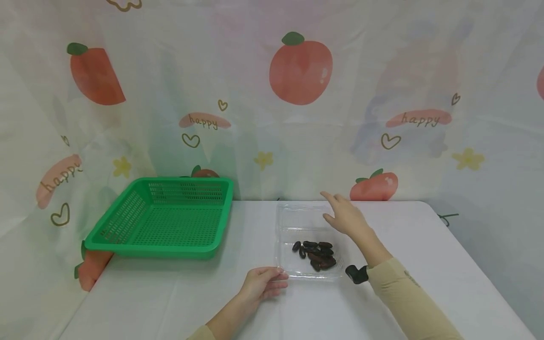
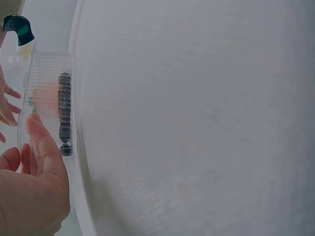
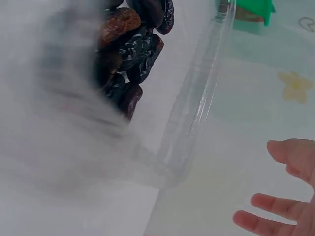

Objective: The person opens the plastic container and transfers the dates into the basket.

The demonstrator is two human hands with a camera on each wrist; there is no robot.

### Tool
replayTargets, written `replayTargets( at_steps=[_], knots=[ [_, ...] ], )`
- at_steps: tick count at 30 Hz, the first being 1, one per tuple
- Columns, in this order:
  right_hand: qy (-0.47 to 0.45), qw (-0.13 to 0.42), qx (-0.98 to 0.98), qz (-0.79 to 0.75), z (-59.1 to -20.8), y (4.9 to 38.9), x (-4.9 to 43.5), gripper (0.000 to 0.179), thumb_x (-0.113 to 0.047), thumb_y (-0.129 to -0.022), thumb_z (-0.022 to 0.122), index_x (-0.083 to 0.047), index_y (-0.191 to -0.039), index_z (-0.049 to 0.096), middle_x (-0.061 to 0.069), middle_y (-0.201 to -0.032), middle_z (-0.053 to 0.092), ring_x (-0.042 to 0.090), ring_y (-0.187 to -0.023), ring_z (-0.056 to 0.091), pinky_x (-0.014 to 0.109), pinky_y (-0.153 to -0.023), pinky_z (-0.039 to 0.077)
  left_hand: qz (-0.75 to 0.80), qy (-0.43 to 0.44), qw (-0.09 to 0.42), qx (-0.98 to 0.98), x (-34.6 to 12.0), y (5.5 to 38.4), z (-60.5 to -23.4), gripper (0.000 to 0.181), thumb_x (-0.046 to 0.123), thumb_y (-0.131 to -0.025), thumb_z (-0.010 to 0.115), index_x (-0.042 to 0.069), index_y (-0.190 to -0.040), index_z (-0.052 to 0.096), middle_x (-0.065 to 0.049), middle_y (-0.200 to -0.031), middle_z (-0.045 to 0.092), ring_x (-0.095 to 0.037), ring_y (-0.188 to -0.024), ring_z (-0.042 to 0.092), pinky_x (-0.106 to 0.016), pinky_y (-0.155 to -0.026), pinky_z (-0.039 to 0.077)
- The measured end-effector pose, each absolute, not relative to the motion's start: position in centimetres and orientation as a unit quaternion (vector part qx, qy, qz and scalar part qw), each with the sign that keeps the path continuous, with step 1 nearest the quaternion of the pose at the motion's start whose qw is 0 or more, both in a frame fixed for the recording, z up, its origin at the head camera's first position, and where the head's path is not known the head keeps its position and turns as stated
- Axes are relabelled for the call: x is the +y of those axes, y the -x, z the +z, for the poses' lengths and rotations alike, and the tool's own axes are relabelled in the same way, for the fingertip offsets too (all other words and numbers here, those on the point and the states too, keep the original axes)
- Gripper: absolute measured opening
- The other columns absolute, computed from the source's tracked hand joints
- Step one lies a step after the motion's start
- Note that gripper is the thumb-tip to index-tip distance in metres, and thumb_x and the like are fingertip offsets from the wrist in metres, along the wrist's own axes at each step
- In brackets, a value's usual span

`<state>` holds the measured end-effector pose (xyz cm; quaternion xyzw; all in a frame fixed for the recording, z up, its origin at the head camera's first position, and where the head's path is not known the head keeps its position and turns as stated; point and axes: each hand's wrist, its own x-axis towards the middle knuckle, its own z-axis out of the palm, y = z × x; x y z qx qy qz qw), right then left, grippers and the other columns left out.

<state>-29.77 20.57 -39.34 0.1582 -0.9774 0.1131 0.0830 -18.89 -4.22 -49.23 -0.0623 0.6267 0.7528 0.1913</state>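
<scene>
A clear plastic box point(image 1: 284, 236) stands on the table with several dark, wrinkled dates point(image 1: 314, 254) on its floor. At its near left corner my left hand point(image 1: 262, 285) pinches the rim between thumb and forefinger; the other fingers stretch along the outside. The left wrist view shows this left hand point(image 2: 37, 182) beside the ribbed wall, with dates point(image 2: 65, 110) visible through it. My right hand point(image 1: 346, 217) hovers over the far right part of the box, fingers spread and holding nothing. In the right wrist view, its fingers point(image 3: 275, 204) are apart from the box wall point(image 3: 202, 108).
A green slatted basket point(image 1: 212, 248) sits at the left of the white table point(image 1: 204, 302). Behind the table hangs a pale cloth point(image 1: 255, 61) printed with fruit and hearts. A small black object point(image 1: 357, 274) is at the right wrist, by the beige sleeve point(image 1: 408, 295).
</scene>
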Motion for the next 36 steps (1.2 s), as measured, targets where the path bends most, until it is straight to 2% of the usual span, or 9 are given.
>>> replayTargets(
  at_steps=[3, 6, 9, 14, 17, 21, 28, 36],
  knots=[
    [-0.152, 0.06, -0.97, 0.181, -39.5, 28.8, 21.8, 0.061, -0.018, -0.086, 0.061, -0.005, -0.138, 0.032, 0.029, -0.121, 0.047, 0.041, -0.099, 0.055, 0.053, -0.077, 0.045, 0.754, 0.064, 0.19, 0.626, -4.2, 18.9, -49.3, 0.031, 0.018, -0.086, 0.06, -0.005, -0.107, 0.061, -0.013, -0.095, 0.069, -0.019, -0.081, 0.068, -0.028, -0.065, 0.054],
    [-0.149, 0.029, -0.956, 0.25, -39.8, 28.1, 23.1, 0.059, -0.018, -0.088, 0.059, -0.002, -0.137, 0.03, 0.029, -0.114, 0.051, 0.036, -0.087, 0.059, 0.047, -0.071, 0.048, 0.753, 0.068, 0.189, 0.626, -4.2, 18.9, -49.2, 0.031, 0.018, -0.086, 0.06, -0.005, -0.107, 0.061, -0.013, -0.095, 0.069, -0.02, -0.081, 0.068, -0.029, -0.065, 0.054],
    [-0.132, -0.025, -0.933, 0.333, -40.2, 27.5, 24.3, 0.057, -0.02, -0.09, 0.056, -0.001, -0.136, 0.028, 0.027, -0.105, 0.053, 0.03, -0.073, 0.061, 0.038, -0.06, 0.05, 0.752, 0.07, 0.189, 0.627, -4.2, 19.0, -49.2, 0.031, 0.018, -0.086, 0.06, -0.005, -0.107, 0.061, -0.013, -0.095, 0.069, -0.02, -0.082, 0.068, -0.029, -0.066, 0.054],
    [-0.089, -0.098, -0.889, 0.439, -41.6, 26.5, 26.0, 0.055, -0.024, -0.092, 0.054, 0.001, -0.135, 0.029, 0.03, -0.102, 0.056, 0.031, -0.071, 0.064, 0.035, -0.056, 0.053, 0.753, 0.069, 0.189, 0.626, -4.2, 18.9, -49.2, 0.032, 0.018, -0.086, 0.061, -0.006, -0.107, 0.061, -0.013, -0.095, 0.069, -0.02, -0.081, 0.068, -0.029, -0.065, 0.054],
    [-0.063, -0.126, -0.871, 0.471, -42.6, 25.9, 26.8, 0.055, -0.028, -0.092, 0.054, 0.002, -0.134, 0.032, 0.027, -0.099, 0.059, 0.029, -0.069, 0.065, 0.034, -0.056, 0.053, 0.753, 0.068, 0.19, 0.626, -4.2, 18.9, -49.3, 0.032, 0.018, -0.086, 0.061, -0.006, -0.107, 0.061, -0.013, -0.095, 0.069, -0.02, -0.081, 0.068, -0.029, -0.065, 0.054],
    [-0.037, -0.166, -0.847, 0.504, -43.9, 25.1, 27.6, 0.056, -0.033, -0.091, 0.055, -0.001, -0.133, 0.035, 0.019, -0.095, 0.063, 0.026, -0.068, 0.064, 0.031, -0.055, 0.051, 0.751, 0.073, 0.19, 0.629, -4.2, 18.9, -49.2, 0.03, 0.018, -0.086, 0.06, -0.005, -0.106, 0.061, -0.013, -0.095, 0.069, -0.02, -0.081, 0.068, -0.03, -0.066, 0.054],
    [-0.054, -0.231, -0.809, 0.538, -45.6, 24.2, 28.1, 0.054, -0.032, -0.092, 0.053, -0.001, -0.132, 0.037, 0.013, -0.091, 0.063, 0.019, -0.06, 0.06, 0.021, -0.046, 0.04, 0.749, 0.077, 0.191, 0.63, -4.1, 18.9, -49.1, 0.03, 0.017, -0.087, 0.06, -0.006, -0.107, 0.061, -0.013, -0.095, 0.069, -0.02, -0.081, 0.068, -0.03, -0.066, 0.054],
    [-0.075, -0.255, -0.778, 0.569, -46.6, 23.6, 27.8, 0.05, -0.027, -0.094, 0.051, 0.0, -0.132, 0.035, 0.01, -0.086, 0.06, 0.011, -0.053, 0.054, 0.017, -0.042, 0.034, 0.749, 0.074, 0.192, 0.63, -4.2, 18.8, -49.2, 0.03, 0.018, -0.087, 0.06, -0.005, -0.107, 0.061, -0.012, -0.095, 0.069, -0.02, -0.082, 0.068, -0.03, -0.066, 0.054]
  ],
)
